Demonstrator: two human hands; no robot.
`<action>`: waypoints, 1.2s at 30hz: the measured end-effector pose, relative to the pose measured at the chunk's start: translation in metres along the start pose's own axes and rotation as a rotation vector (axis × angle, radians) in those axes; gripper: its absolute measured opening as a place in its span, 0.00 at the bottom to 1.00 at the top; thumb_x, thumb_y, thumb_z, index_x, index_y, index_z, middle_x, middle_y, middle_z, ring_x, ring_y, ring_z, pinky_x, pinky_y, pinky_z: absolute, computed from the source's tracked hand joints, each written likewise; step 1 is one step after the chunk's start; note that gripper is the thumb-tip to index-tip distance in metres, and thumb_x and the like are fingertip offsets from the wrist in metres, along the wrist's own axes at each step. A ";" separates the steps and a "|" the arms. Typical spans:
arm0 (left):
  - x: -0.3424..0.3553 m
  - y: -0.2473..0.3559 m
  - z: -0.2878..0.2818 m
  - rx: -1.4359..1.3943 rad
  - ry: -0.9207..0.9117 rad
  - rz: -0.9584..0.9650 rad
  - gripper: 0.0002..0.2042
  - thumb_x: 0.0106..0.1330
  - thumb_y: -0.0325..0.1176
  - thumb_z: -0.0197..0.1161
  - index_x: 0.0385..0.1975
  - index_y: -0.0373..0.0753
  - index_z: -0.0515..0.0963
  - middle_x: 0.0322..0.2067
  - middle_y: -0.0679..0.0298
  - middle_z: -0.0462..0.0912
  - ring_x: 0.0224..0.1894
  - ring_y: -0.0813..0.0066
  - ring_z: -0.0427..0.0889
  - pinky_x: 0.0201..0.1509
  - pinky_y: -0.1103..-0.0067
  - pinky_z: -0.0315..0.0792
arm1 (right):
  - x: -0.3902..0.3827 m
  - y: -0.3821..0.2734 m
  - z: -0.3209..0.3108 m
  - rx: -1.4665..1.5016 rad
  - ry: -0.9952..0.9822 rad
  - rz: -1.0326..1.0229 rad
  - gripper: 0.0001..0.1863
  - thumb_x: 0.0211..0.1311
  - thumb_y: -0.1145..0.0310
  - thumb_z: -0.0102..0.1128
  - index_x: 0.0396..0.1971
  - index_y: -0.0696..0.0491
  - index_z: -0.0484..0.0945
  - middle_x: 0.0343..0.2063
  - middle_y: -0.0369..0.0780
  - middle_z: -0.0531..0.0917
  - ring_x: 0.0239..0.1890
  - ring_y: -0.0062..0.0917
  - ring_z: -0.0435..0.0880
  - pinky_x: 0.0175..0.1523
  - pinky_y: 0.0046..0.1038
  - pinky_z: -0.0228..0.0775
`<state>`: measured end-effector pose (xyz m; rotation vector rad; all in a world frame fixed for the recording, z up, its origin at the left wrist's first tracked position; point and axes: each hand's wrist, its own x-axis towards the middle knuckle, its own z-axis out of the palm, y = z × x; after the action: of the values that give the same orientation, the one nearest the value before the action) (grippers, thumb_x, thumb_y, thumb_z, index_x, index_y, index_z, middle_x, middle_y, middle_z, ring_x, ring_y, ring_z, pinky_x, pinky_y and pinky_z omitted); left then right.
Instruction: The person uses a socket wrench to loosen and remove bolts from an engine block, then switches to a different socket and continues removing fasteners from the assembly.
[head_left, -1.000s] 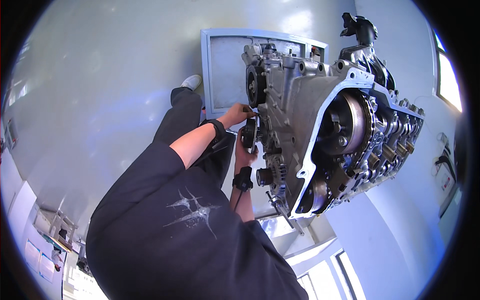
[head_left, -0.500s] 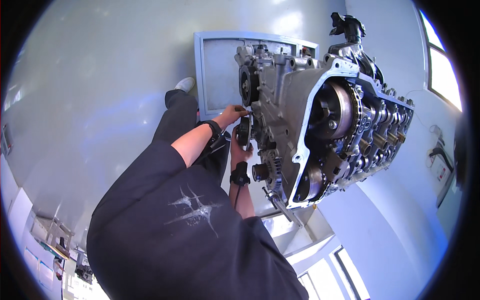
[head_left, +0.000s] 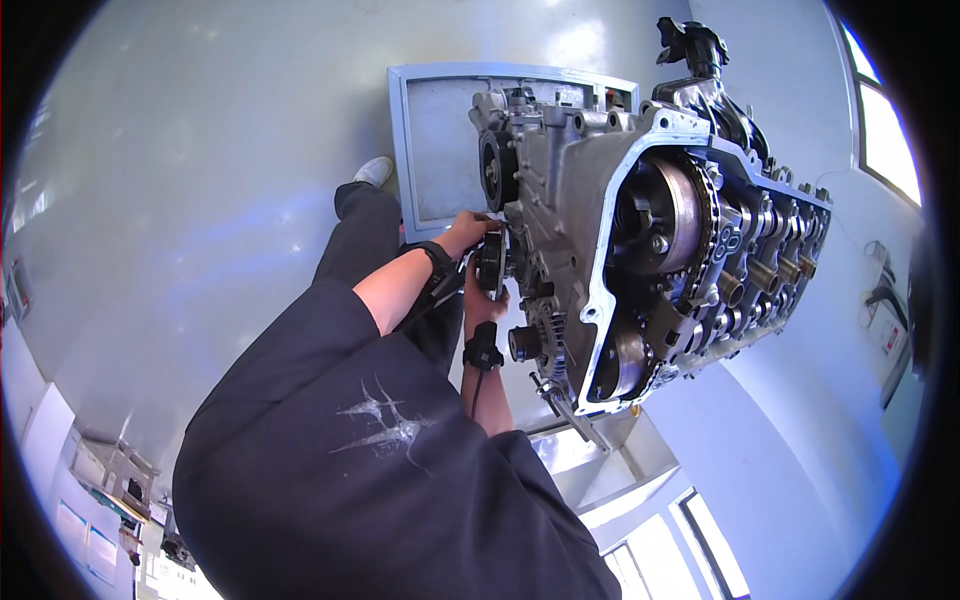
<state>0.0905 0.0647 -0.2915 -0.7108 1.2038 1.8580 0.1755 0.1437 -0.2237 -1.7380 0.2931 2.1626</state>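
A grey metal engine (head_left: 560, 190) fills the middle right, its open end showing a timing chain (head_left: 712, 225) and large round sprockets. At its near left side both my hands are on a dark round pulley-like part (head_left: 490, 262) with a pale metal rim. My left hand (head_left: 467, 232) grips its upper edge with bent fingers. From below, my right hand (head_left: 484, 303) is wrapped around the lower side, fingers partly hidden behind it. The part sits against the engine's side; whether it touches cannot be made out. A black pulley (head_left: 497, 170) is above my hands, and an alternator-like part (head_left: 540, 342) below them.
A blue-grey framed metal tray (head_left: 400, 150) lies behind the engine. A black plastic intake piece (head_left: 700, 90) sticks up at the far end. Below the engine is a metal stand bracket (head_left: 570, 412). My shoe (head_left: 375, 171) rests on the glossy grey floor (head_left: 220, 180).
My view has shifted slightly. Both hands stay on the round part, at nearly the same place by the engine's side.
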 end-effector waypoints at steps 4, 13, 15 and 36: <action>-0.003 0.011 0.000 0.119 -0.026 0.003 0.14 0.59 0.39 0.64 0.31 0.30 0.79 0.26 0.61 0.81 0.25 0.76 0.78 0.29 0.77 0.71 | 0.010 -0.008 -0.007 -0.085 -0.018 0.002 0.20 0.62 0.57 0.46 0.47 0.55 0.71 0.49 0.40 0.78 0.54 0.31 0.73 0.58 0.36 0.60; 0.001 -0.005 0.003 -0.064 0.066 -0.009 0.12 0.59 0.37 0.63 0.31 0.32 0.80 0.24 0.63 0.79 0.21 0.78 0.74 0.25 0.81 0.67 | 0.003 -0.005 -0.004 -0.045 -0.040 -0.004 0.22 0.61 0.57 0.46 0.49 0.57 0.70 0.50 0.44 0.75 0.55 0.35 0.71 0.62 0.42 0.57; -0.011 0.004 0.003 -0.051 0.052 0.047 0.12 0.59 0.37 0.63 0.32 0.33 0.80 0.24 0.64 0.79 0.21 0.79 0.73 0.24 0.81 0.65 | -0.016 0.005 0.011 0.066 0.034 0.034 0.22 0.60 0.57 0.45 0.48 0.58 0.69 0.49 0.46 0.75 0.55 0.36 0.71 0.61 0.47 0.57; 0.005 0.016 -0.010 0.458 0.087 0.122 0.20 0.54 0.46 0.66 0.17 0.31 0.78 0.15 0.60 0.75 0.19 0.72 0.75 0.25 0.75 0.68 | -0.038 0.017 0.036 0.311 0.119 0.176 0.26 0.55 0.53 0.46 0.44 0.60 0.74 0.42 0.46 0.79 0.50 0.38 0.75 0.56 0.47 0.62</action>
<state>0.0746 0.0533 -0.2922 -0.4727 1.6869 1.5712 0.1438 0.1362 -0.1801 -1.7158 0.7954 1.9991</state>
